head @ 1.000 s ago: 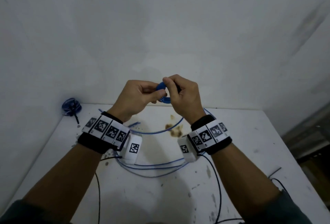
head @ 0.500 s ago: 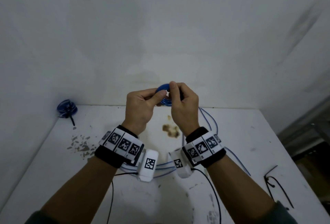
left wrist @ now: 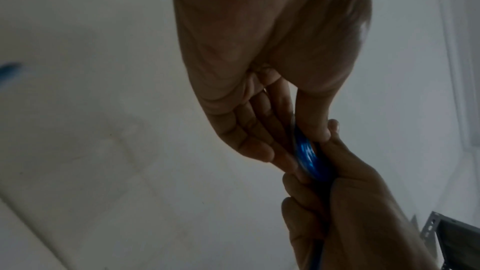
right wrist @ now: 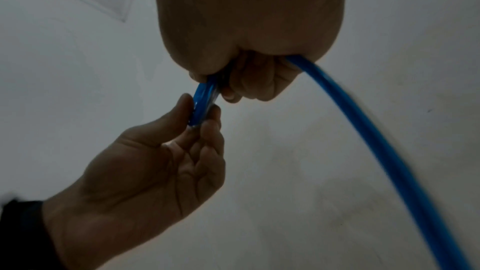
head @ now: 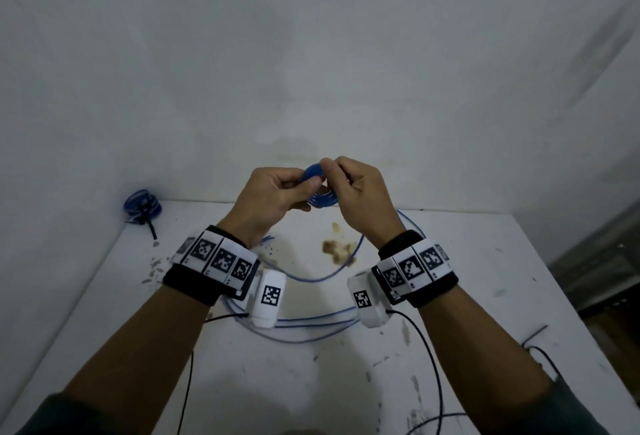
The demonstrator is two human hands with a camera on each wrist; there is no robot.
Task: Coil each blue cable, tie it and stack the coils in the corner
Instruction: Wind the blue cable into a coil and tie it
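Head view showed the left hand (head: 273, 197) and right hand (head: 360, 192) each with a pinching grip on the small blue coil (head: 320, 192) above the worktop (head: 450, 296), probably keeping its loops together while loose cable (right wrist: 376, 141) trailed down.

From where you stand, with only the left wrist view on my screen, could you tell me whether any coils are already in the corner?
Observer: Yes, tied blue coils sit in the far left corner of the table, seen from the head view.
Operator: Thank you. Is much cable left to wind?
Observer: Several loose blue loops lie on the table below the wrists.
Operator: Where does the cable enter the small coil?
Observer: In the right wrist view, a blue strand runs out of the right hand, while the left hand pinches the small coil.
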